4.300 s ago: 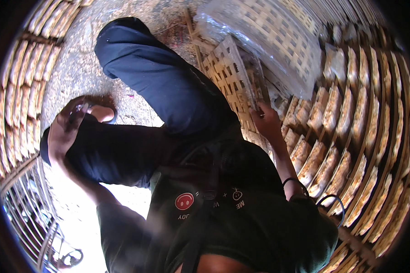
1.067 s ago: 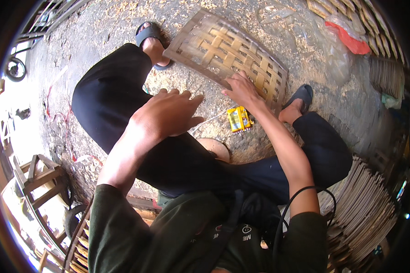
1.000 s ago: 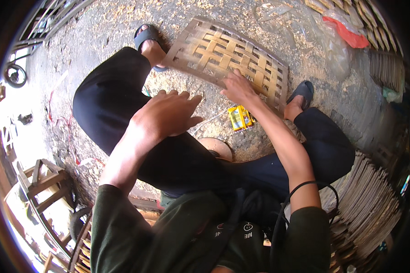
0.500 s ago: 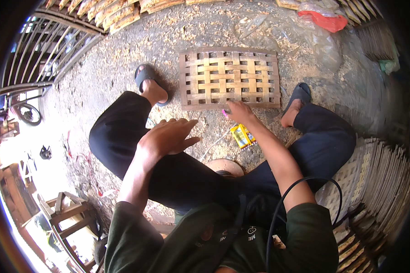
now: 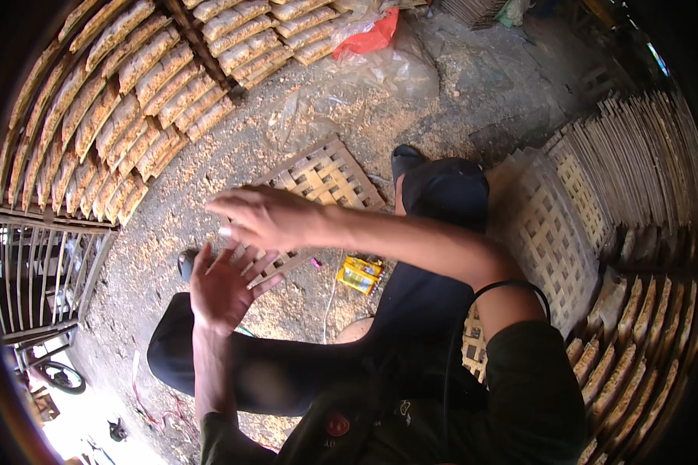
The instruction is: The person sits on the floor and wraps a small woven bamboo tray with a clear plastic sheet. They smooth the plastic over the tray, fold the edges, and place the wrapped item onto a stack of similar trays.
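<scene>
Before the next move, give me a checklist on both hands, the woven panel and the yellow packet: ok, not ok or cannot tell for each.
1. Left hand free: ok; its fingers are spread and nothing shows in it.
2. Right hand free: cannot tell; its back faces up and hides the palm.
3. Hands apart: cannot tell; they overlap or nearly meet in this view, so contact is unclear.
4. Woven panel lying on the floor: ok.
5. Woven panel in full view: not ok; the right hand and forearm cover part of it.
6. Yellow packet clear of both hands: ok; it lies on the floor near the panel.
</scene>
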A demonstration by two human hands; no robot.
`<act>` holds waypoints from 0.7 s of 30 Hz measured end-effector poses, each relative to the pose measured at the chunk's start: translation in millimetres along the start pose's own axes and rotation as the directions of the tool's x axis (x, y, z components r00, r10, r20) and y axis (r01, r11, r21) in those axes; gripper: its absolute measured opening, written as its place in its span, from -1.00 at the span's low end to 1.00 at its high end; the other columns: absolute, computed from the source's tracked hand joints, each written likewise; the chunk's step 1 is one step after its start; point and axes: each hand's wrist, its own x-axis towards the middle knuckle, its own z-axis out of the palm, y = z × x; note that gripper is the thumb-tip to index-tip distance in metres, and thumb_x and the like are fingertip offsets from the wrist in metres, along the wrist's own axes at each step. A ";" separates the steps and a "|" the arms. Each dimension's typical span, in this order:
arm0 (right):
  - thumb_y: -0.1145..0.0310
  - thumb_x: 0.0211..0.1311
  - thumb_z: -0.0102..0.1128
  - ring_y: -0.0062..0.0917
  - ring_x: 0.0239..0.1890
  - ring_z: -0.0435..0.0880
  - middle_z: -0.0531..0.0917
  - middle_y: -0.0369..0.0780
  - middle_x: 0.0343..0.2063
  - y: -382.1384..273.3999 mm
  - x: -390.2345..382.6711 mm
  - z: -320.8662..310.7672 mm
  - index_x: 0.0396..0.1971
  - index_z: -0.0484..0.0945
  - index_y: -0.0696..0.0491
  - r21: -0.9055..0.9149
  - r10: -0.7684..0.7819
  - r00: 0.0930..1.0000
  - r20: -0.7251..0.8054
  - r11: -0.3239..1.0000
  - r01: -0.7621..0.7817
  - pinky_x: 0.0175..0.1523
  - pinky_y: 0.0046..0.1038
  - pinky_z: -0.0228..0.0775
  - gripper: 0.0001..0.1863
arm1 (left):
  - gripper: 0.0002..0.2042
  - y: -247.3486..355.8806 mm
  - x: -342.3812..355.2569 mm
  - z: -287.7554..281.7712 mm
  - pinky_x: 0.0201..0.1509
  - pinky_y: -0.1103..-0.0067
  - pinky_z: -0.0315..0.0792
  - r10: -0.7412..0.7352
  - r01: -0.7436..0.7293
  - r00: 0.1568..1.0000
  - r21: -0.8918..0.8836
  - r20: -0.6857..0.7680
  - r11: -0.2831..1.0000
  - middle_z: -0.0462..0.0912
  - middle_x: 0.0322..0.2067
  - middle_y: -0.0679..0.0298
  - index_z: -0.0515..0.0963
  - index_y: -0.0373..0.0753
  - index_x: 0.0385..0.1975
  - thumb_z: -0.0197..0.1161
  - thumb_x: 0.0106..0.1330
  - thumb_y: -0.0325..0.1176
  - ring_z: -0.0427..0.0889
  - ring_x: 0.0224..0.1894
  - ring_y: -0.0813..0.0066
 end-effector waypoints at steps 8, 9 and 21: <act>-0.36 0.45 -0.31 -0.16 0.55 0.07 0.09 -0.08 0.52 -22.6 -75.3 30.1 0.45 0.24 0.03 -0.088 0.071 0.942 0.329 0.995 -0.044 0.60 -0.01 -0.16 -0.14 | -0.32 -26.0 53.1 -35.4 0.58 0.08 -0.06 -0.009 -0.039 0.994 -0.438 -0.106 0.898 0.19 0.43 -0.16 0.18 -0.30 0.45 -0.45 0.57 0.11 0.12 0.50 -0.04; -0.36 0.45 -0.36 -0.15 0.54 0.10 0.10 -0.05 0.52 -18.5 -75.8 22.2 0.47 0.18 0.03 -0.099 0.114 0.878 0.464 0.992 -0.076 0.58 0.01 -0.10 -0.13 | -0.33 -31.2 49.1 -42.4 0.58 0.08 -0.05 -0.009 -0.092 0.982 -0.514 -0.190 0.853 0.19 0.43 -0.17 0.19 -0.29 0.44 -0.42 0.57 0.10 0.12 0.50 -0.05; 0.09 0.18 0.29 -0.21 0.07 0.70 0.71 -0.05 -0.01 341.6 -114.2 -133.4 -0.04 0.69 0.08 -0.806 0.908 0.203 0.367 0.419 -0.418 0.17 -0.20 0.52 -0.55 | -0.68 -9.8 49.5 -16.0 -0.24 0.32 0.49 0.019 -0.122 0.958 -0.345 -0.286 0.931 0.76 -0.20 0.35 0.57 -0.14 0.08 -0.07 0.53 -0.20 0.73 -0.23 0.35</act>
